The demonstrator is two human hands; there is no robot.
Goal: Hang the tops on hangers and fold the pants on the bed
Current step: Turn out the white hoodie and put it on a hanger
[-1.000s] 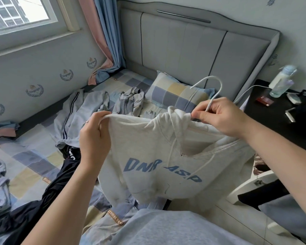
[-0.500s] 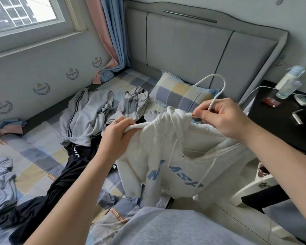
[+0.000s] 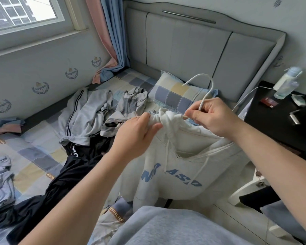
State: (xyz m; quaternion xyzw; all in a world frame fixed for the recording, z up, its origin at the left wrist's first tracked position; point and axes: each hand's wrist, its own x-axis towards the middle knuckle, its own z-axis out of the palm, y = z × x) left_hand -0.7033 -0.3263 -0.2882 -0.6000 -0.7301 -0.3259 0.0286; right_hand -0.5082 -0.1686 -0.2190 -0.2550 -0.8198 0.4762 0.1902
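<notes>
1. Head view, far left: a blue-grey garment (image 3: 0, 183) lies crumpled on the checked bed (image 3: 34, 152). Just right of it the black pants (image 3: 60, 188) sprawl unfolded.
2. Farther back, a grey striped top (image 3: 85, 117) and another grey garment (image 3: 129, 105) are heaped near the pillow (image 3: 175, 96). They take up sheet space that folding the pants would probably need.
3. Centre: the left hand (image 3: 136, 133) has its fingers curled into bunched cloth at the neck of the white hoodie (image 3: 184, 165), probably gathering it so a hanger arm can slip inside. The hand is blurred, so I cannot tell whether that arm is already under the shoulder.
4. Held up in the air, the hoodie hangs over the near right edge of the bed. Its blue lettering faces the camera and its drawstrings dangle, and its own weight pulls the body straight.
5. Right of centre, the right hand (image 3: 214, 119) pinches the stem of the white hanger (image 3: 201, 75) just below the hook. This keeps the hanger upright while the other hand works the cloth.
6. Far right, a black nightstand (image 3: 272, 131) carries a bottle (image 3: 286, 84) and a white cable (image 3: 261, 87). Both are near the right arm, so a wide swing could snag them.
</notes>
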